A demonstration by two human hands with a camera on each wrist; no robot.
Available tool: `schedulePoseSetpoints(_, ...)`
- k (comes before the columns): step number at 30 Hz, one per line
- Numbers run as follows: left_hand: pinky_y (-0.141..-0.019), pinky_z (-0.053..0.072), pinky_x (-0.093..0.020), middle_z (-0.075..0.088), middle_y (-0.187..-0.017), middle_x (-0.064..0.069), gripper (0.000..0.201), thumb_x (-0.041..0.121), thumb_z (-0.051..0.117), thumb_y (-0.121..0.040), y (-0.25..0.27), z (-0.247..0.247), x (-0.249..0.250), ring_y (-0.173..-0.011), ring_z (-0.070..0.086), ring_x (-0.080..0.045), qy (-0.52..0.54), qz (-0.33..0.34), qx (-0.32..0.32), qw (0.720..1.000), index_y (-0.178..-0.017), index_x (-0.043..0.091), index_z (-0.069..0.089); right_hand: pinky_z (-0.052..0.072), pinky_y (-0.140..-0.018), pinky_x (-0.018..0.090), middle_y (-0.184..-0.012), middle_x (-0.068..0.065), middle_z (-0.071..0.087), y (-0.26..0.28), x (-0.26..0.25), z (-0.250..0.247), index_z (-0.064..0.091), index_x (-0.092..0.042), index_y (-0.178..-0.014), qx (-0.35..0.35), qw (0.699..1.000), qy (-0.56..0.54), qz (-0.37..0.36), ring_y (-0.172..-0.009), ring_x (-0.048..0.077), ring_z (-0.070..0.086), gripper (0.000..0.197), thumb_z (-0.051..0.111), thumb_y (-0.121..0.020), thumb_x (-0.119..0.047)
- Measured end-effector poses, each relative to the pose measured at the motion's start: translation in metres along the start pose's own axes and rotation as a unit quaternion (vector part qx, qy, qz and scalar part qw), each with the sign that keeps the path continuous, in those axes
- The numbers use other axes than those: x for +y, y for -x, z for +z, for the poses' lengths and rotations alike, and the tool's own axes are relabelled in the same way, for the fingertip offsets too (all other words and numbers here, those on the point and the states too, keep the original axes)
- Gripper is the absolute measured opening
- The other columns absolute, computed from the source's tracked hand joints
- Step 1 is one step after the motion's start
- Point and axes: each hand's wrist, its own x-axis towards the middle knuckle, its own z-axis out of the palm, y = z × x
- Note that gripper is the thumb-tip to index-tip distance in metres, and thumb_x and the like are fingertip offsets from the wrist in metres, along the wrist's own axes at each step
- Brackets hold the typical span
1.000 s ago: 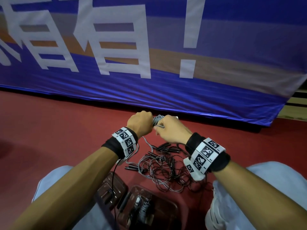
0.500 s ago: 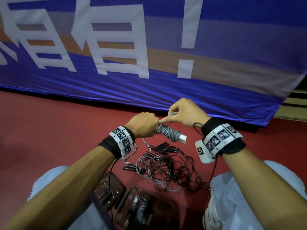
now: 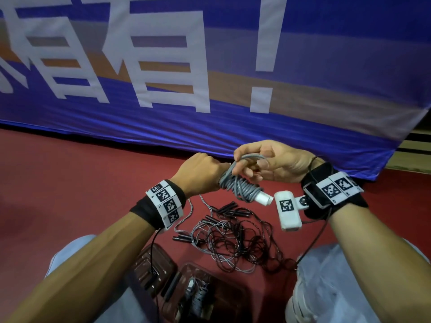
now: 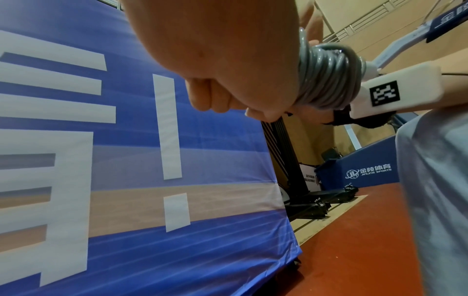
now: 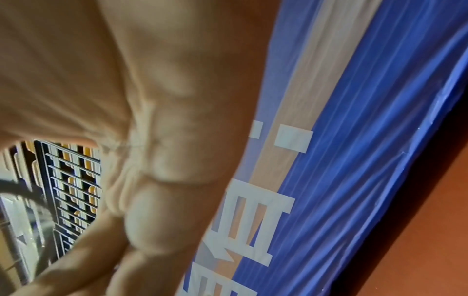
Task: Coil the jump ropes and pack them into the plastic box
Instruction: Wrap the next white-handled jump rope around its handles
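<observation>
On my far left the red floor [image 3: 58, 187] runs bare up to the foot of the blue banner [image 3: 326, 66], which fills the whole back of the head view with big white characters and an orange-tan stripe. My left hand [image 3: 198, 174] is clenched in a fist round one end of the grey jump rope [image 3: 240, 186]; the wound coils stick out from it toward the right, and a white handle tip [image 3: 263, 198] pokes from the far end of the bundle. The left wrist view shows the same tight grey windings [image 4: 326, 78] just past my knuckles. Below the hands, a tangle of loose ropes [image 3: 233, 238], black and grey with black handles, lies on the floor between my knees. Nearer to me stands the plastic box [image 3: 235, 297], brownish and see-through, with a wound grey rope and a dark handle inside it; its lid [image 3: 154, 264] lies just to its left. My right hand [image 3: 277, 163] sits above the bundle, fingers curled, pinching a loop of the grey rope that rises from the coils. The right wrist view is mostly blurred palm. Far right, past the banner's edge, I see wooden flooring [image 3: 415, 157], and the left wrist view shows a blue padded base [image 4: 359, 170] marked Jinling Sports beside a black stand.
</observation>
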Motion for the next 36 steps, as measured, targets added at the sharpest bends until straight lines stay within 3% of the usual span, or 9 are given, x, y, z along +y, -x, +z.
schedulePoseSetpoints(3, -0.040, 0.023, -0.025, 0.051, -0.046, -0.002, 0.017, 0.025, 0.055, -0.077, 0.001, -0.005, -0.004, -0.036, 0.044, -0.032, -0.006, -0.010, 0.002, 1.000, -0.066, 0.013, 0.059, 0.051, -0.073, 0.026, -0.118, 0.019, 0.070, 0.000, -0.003, 0.006, 0.052, 0.004, -0.128, 0.022, 1.000, 0.012, -0.016, -0.086, 0.017, 0.055, 0.053, 0.078, -0.086, -0.015)
schedulePoseSetpoints(7, -0.040, 0.023, -0.024, 0.048, -0.043, -0.003, 0.027, 0.008, 0.079, -0.064, -0.002, -0.006, -0.007, -0.031, 0.043, -0.028, -0.069, -0.010, -0.049, 0.996, -0.062, 0.012, 0.052, 0.046, -0.064, 0.021, -0.088, 0.010, 0.072, -0.013, 0.000, 0.013, 0.067, 0.004, -0.101, 0.179, 0.978, 0.105, -0.002, -0.064, 0.012, 0.052, 0.019, 0.057, -0.101, -0.013)
schedulePoseSetpoints(11, -0.042, 0.020, -0.024, 0.050, -0.043, -0.001, 0.021, 0.006, 0.077, -0.061, -0.010, 0.001, -0.001, -0.032, 0.048, -0.026, -0.151, 0.014, -0.077, 0.986, -0.063, 0.012, 0.057, 0.035, -0.057, 0.023, -0.064, -0.001, 0.060, -0.031, 0.016, 0.013, 0.073, -0.010, -0.089, 0.332, 0.894, 0.299, 0.042, -0.055, 0.010, 0.043, 0.025, 0.058, -0.105, -0.023)
schedulePoseSetpoints(15, -0.040, 0.020, -0.023, 0.053, -0.043, 0.000, 0.018, 0.005, 0.078, -0.059, -0.017, 0.008, 0.016, -0.032, 0.051, -0.025, -0.178, 0.004, -0.067, 0.982, -0.063, 0.010, 0.061, 0.036, -0.061, 0.029, -0.071, -0.004, 0.057, -0.049, 0.034, 0.026, 0.059, -0.017, -0.078, 0.415, 0.817, 0.395, 0.067, -0.060, 0.008, 0.049, 0.033, 0.046, -0.108, -0.021)
schedulePoseSetpoints(20, -0.038, 0.022, -0.021, 0.053, -0.041, -0.005, 0.024, -0.005, 0.078, -0.054, -0.019, 0.012, 0.018, -0.028, 0.048, -0.026, -0.144, -0.015, -0.044, 0.988, -0.072, 0.000, 0.063, 0.044, -0.075, 0.039, -0.099, 0.011, 0.065, -0.059, 0.050, 0.027, 0.055, -0.005, -0.104, 0.459, 0.797, 0.384, 0.083, -0.088, 0.028, 0.059, 0.035, 0.030, -0.111, -0.028)
schedulePoseSetpoints(24, -0.041, 0.019, -0.021, 0.054, -0.042, -0.003, 0.026, 0.004, 0.080, -0.053, -0.017, 0.012, 0.017, -0.031, 0.051, -0.025, -0.151, -0.026, -0.075, 0.985, -0.057, 0.012, 0.056, 0.033, -0.061, 0.034, -0.092, 0.009, 0.060, -0.059, 0.053, 0.028, 0.051, -0.009, -0.101, 0.437, 0.801, 0.399, 0.089, -0.078, 0.023, 0.053, 0.031, 0.029, -0.112, -0.027)
schedulePoseSetpoints(28, -0.044, 0.018, -0.025, 0.058, -0.048, -0.005, 0.023, 0.008, 0.078, -0.057, -0.014, 0.016, 0.022, -0.037, 0.055, -0.030, -0.115, -0.072, -0.026, 0.990, -0.062, 0.013, 0.056, 0.037, -0.051, 0.027, -0.076, 0.006, 0.059, -0.058, 0.053, 0.031, 0.047, -0.011, -0.095, 0.456, 0.775, 0.436, 0.043, -0.063, 0.022, 0.055, 0.028, 0.030, -0.112, -0.025)
schedulePoseSetpoints(33, -0.055, 0.044, -0.037, 0.063, -0.078, -0.004, 0.020, 0.024, 0.060, -0.078, -0.007, 0.020, 0.028, -0.064, 0.058, -0.027, 0.105, -0.136, -0.041, 0.984, -0.090, 0.013, 0.048, 0.038, -0.048, 0.038, -0.066, 0.003, 0.057, -0.054, 0.055, 0.029, 0.039, -0.017, -0.105, 0.453, 0.678, 0.576, 0.056, -0.054, 0.029, 0.055, 0.011, 0.032, -0.110, -0.024)
schedulePoseSetpoints(36, -0.061, 0.045, -0.038, 0.061, -0.077, -0.002, 0.031, 0.037, 0.041, -0.089, -0.003, 0.010, 0.018, -0.066, 0.055, -0.021, 0.299, -0.192, -0.088, 0.931, -0.086, 0.010, 0.054, 0.045, -0.052, 0.043, -0.066, 0.003, 0.057, -0.055, 0.059, 0.030, 0.033, -0.018, -0.102, 0.430, 0.645, 0.630, 0.052, -0.056, 0.035, 0.055, 0.009, 0.040, -0.106, -0.020)
